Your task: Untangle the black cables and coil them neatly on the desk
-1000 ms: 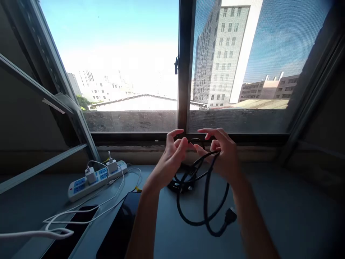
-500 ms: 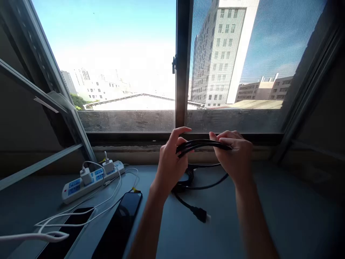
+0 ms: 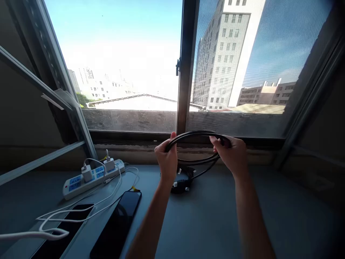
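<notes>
Black cable [image 3: 198, 133], gathered in a loose multi-strand loop, raised between both hands above the table [image 3: 210, 216].

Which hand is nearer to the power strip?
Left. The left hand grips the cable to the right of the power strip; the right hand grips it farther right.

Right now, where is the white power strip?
In the head view, the white power strip lies at left on the table, beyond the black phone.
</notes>
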`<move>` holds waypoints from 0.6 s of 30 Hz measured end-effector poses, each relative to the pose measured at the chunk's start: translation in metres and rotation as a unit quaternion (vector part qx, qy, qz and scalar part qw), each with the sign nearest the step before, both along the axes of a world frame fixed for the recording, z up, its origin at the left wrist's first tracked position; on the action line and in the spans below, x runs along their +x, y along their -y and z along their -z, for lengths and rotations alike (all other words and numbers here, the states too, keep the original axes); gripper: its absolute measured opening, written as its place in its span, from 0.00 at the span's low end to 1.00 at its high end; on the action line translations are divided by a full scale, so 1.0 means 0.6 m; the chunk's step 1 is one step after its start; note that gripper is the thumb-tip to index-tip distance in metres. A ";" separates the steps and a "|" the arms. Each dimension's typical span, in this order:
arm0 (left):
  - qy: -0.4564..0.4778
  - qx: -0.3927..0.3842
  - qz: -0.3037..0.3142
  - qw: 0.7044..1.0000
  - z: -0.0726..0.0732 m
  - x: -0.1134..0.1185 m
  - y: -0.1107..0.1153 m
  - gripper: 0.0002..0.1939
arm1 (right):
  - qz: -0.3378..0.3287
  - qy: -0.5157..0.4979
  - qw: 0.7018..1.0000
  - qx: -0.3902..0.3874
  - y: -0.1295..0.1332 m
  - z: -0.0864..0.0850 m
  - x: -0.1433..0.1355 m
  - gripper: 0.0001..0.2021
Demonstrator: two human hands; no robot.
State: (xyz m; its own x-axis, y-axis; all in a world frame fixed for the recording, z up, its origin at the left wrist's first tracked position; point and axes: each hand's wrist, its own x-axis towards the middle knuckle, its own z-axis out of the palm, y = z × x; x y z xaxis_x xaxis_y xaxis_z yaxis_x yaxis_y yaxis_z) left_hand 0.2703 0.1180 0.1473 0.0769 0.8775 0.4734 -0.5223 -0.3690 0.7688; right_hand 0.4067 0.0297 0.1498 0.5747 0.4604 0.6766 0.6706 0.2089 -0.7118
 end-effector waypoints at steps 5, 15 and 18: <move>-0.044 -0.003 0.062 0.997 -0.001 -0.011 -0.014 0.24 | -0.323 -0.184 0.927 -0.042 0.028 -0.016 -0.024 0.29; -0.456 -0.062 0.300 0.836 0.051 0.022 -0.021 0.30 | -0.224 -0.233 0.937 0.131 0.046 -0.033 -0.081 0.25; -0.493 -0.080 0.460 0.734 0.043 0.018 -0.013 0.36 | -0.202 -0.173 0.949 0.168 0.047 -0.023 -0.094 0.25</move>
